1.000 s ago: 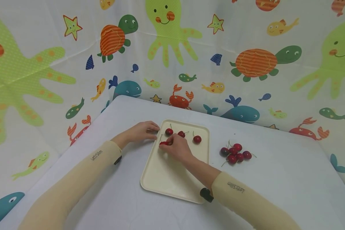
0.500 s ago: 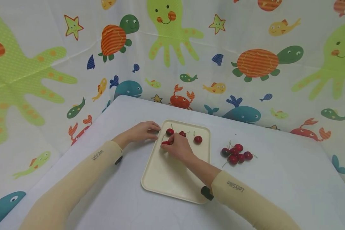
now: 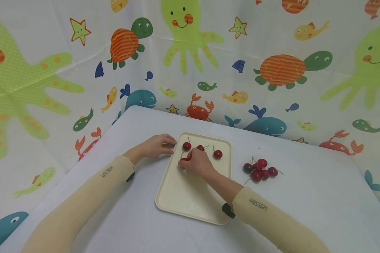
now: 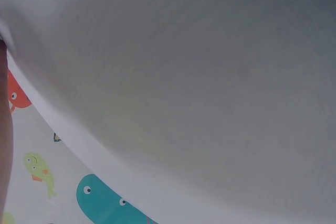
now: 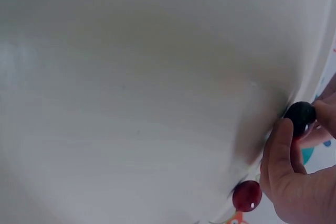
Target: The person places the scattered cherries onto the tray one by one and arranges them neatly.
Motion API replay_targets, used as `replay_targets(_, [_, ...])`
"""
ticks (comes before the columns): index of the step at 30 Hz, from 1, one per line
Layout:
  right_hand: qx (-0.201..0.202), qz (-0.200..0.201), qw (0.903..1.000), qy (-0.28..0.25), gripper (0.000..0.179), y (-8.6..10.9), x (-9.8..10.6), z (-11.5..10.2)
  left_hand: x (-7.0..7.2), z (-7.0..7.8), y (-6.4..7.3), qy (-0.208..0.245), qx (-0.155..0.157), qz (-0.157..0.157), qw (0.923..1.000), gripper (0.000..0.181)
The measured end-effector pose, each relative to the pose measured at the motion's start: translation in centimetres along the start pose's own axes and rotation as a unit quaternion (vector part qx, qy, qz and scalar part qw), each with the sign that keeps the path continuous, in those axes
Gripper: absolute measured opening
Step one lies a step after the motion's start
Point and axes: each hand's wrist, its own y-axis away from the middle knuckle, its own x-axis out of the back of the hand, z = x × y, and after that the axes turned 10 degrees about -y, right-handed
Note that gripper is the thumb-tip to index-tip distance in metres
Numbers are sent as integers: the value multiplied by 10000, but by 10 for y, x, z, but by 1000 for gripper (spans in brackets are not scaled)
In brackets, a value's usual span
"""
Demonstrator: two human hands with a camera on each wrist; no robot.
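My right hand pinches a dark red cherry between thumb and fingers, low over the cream tray. The same cherry appears between the fingertips in the right wrist view. Beyond the hand, a stemmed cherry sits near the tray's far left corner. Another cherry, partly covered by the hand, lies beside it, and a third cherry is to the right. Fingertips of my left hand are right at the tray's left rim, fingers loosely bent. The left wrist view shows mostly white cloth.
Right of the tray, a cluster of several cherries with stems lies on the white table. A curtain printed with sea animals stands behind and along the left side of the table.
My right hand has shifted slightly to the right with the pinched cherry. The left hand stays at the tray's rim, and the other cherries keep their places.
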Motion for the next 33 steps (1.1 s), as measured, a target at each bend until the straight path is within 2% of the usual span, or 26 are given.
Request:
replay_targets(5, [-17, -45, 10000, 2, 28, 1, 1, -1, 0, 1, 1, 0, -72, 25, 10000, 44])
replay_targets(12, [-8, -44, 10000, 66, 29, 3, 4, -1, 0, 1, 0, -5, 22, 23, 10000, 44])
replay_targets(25, [-107, -131, 9998, 99, 38, 6, 10, 4, -1, 2, 2, -71, -140, 61, 9999, 43])
replay_targets(30, [-37, -85, 9998, 173, 43, 12, 18, 8, -2, 3, 2, -59, -88, 56, 9999, 44])
replay_targets(33, [84, 9, 10000, 28, 44, 18, 23, 12, -2, 4, 2, -42, 13, 45, 10000, 44])
